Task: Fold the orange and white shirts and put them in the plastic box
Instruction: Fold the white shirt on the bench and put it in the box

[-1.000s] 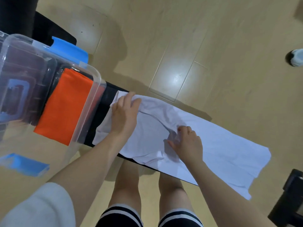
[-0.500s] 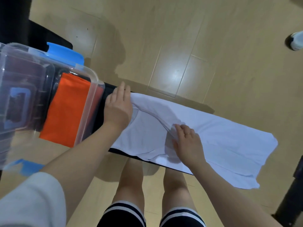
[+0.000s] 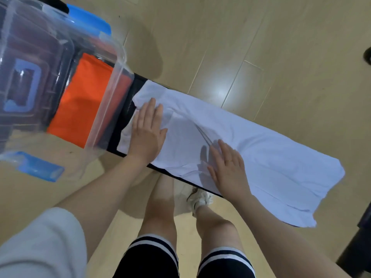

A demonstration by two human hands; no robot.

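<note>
The white shirt lies stretched along a narrow black bench, its right end hanging past the bench end. My left hand presses flat on the shirt's left part, fingers together and extended. My right hand lies flat on the shirt near its middle, beside a fold crease. The orange shirt lies folded inside the clear plastic box, which stands at the left end of the bench.
The box has blue handles and a blue latch at its near side. Light wooden floor surrounds the bench. My legs and a white shoe are below the bench. A dark object stands at the right edge.
Both hands have flattened and slid over the white shirt, smoothing it. The left hand moved from the shirt's far left corner to its left part. The camera has tilted.
</note>
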